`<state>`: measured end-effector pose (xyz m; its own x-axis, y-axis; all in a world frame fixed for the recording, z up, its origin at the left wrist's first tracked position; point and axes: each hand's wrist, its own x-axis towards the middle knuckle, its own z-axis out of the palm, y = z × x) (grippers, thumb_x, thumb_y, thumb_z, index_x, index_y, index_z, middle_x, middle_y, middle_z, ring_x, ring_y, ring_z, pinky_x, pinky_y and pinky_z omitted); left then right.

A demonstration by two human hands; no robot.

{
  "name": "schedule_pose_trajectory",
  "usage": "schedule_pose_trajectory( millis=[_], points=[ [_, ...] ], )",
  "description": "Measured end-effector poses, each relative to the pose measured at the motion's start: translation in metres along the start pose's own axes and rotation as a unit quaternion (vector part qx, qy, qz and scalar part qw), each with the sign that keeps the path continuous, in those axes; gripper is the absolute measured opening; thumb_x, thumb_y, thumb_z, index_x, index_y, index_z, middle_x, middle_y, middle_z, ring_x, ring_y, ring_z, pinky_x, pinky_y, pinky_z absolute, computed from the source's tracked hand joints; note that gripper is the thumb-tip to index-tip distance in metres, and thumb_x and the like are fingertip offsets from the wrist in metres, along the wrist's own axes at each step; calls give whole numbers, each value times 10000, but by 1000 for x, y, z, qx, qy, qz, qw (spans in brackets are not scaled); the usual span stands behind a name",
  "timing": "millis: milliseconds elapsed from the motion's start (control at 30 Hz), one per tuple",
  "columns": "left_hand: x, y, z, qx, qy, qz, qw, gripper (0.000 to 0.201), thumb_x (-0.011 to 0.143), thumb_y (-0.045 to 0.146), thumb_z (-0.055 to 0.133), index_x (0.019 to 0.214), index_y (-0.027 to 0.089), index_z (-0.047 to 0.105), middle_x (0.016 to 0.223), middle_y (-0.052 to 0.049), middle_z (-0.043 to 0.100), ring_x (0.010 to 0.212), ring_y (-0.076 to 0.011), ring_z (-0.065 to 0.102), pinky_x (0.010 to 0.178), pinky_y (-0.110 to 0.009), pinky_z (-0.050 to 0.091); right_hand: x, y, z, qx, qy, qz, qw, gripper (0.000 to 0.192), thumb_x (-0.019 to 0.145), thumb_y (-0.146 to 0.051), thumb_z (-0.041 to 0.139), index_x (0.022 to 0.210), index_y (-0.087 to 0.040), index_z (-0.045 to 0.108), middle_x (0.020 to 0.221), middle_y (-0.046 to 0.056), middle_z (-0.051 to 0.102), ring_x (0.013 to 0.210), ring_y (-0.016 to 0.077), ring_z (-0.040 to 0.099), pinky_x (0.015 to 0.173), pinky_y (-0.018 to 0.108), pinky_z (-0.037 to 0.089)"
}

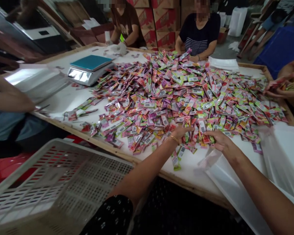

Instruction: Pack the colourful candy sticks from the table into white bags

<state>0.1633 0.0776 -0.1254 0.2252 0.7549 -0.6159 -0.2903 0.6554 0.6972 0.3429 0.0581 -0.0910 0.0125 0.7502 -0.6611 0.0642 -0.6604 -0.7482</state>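
- Crate [51, 182] of pale plastic lattice sits low at my far left, below the tabletop [71, 98] edge, mouth up so things can drop into it.
- Beside it on the tabletop I see a weighing scale [89, 68] with a teal platter, near a co-worker's arm [9, 98]; its display faces away from me.
- The heap of small colourful sachets [181, 88] spreads across the middle, within reach of everyone seated round it.
- My left hand [180, 133] rests on the heap's near edge, fingers curled down over a clump of sachets; I judge a loose gathering grip, though the sachets under the palm are hidden.
- My right hand [217, 138] lies just beside it, fingers bent into the same clump, raking it toward me; how firmly it holds them I cannot tell.
- A clear plastic bag [225, 182] lies under my right forearm, its mouth near both hands, handy for filling.
- At far right another person's hands [281, 86] hold sachets, cut off by the frame.
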Motion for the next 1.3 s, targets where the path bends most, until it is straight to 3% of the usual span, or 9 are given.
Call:
schedule_pose_trajectory(
  millis=[67, 167, 333, 467, 700, 800, 1000, 1167, 1300],
  points=[
    [-12, -8, -1, -81, -52, -35, 995, 434, 531, 207, 823, 916, 127, 640, 675, -25, 675, 594, -172, 648, 620, -320, 552, -14, 3, -6, 49, -25, 20, 998, 192, 619, -213, 682, 777, -178, 579, 630, 23, 670, 561, 178, 630, 590, 325, 549],
    [-24, -15, 2, -124, -85, -61, 987, 417, 561, 189, 785, 944, 118, 634, 677, -32, 686, 579, -175, 657, 620, -324, 565, -28, 7, -5, 134, -50, 68, 987, 95, 649, -161, 617, 727, -172, 566, 602, 22, 656, 548, 161, 613, 622, 312, 548],
    [-41, -17, 9, -160, -129, -33, 978, 369, 645, 226, 745, 982, 115, 646, 774, -55, 719, 701, -183, 691, 718, -322, 573, -39, 11, 2, 153, -30, 124, 980, 43, 673, -183, 516, 631, -191, 520, 502, 6, 586, 469, 147, 551, 586, 302, 534],
    [-54, -14, 11, -148, -133, -1, 980, 361, 655, 214, 750, 991, 120, 656, 820, -55, 730, 753, -190, 698, 746, -313, 570, -47, 16, 5, 158, -23, 100, 982, 39, 639, -174, 490, 635, -197, 522, 517, 30, 603, 523, 178, 595, 624, 324, 546],
    [-63, -14, 10, -111, -143, 21, 983, 331, 679, 202, 747, 981, 94, 666, 806, -67, 731, 657, -160, 681, 649, -260, 557, -60, 23, 12, 194, -68, -35, 978, 279, 796, -415, 569, 978, -205, 594, 836, 56, 720, 844, 244, 689, 738, 388, 569],
    [-62, -15, 10, -102, -150, 8, 983, 340, 697, 248, 746, 983, 82, 667, 755, -67, 725, 562, -144, 651, 575, -251, 542, -62, 26, 16, 231, -62, -28, 971, 282, 734, -303, 691, 974, -187, 599, 793, 53, 720, 792, 237, 696, 721, 374, 579],
    [-63, -15, 10, -76, -192, 27, 978, 450, 662, 272, 802, 1042, 97, 635, 779, -59, 723, 705, -174, 694, 701, -277, 563, -60, 31, 14, 262, -36, 0, 964, 195, 701, -141, 688, 881, -142, 611, 670, 55, 701, 557, 205, 665, 608, 365, 595],
    [-59, -15, 8, -78, -187, 28, 979, 399, 641, 262, 806, 965, 90, 651, 697, -39, 701, 572, -140, 649, 615, -258, 548, -56, 36, 11, 281, -28, 4, 959, 170, 718, -129, 644, 885, -139, 612, 694, 58, 713, 541, 195, 662, 591, 347, 597],
    [-62, -14, 11, -80, -170, 26, 982, 412, 614, 298, 824, 933, 93, 662, 768, -69, 721, 662, -168, 676, 677, -282, 558, -55, 36, 15, 292, -3, -7, 956, 230, 656, -112, 681, 873, -146, 613, 711, 46, 718, 559, 195, 670, 595, 331, 594]
  ],
)
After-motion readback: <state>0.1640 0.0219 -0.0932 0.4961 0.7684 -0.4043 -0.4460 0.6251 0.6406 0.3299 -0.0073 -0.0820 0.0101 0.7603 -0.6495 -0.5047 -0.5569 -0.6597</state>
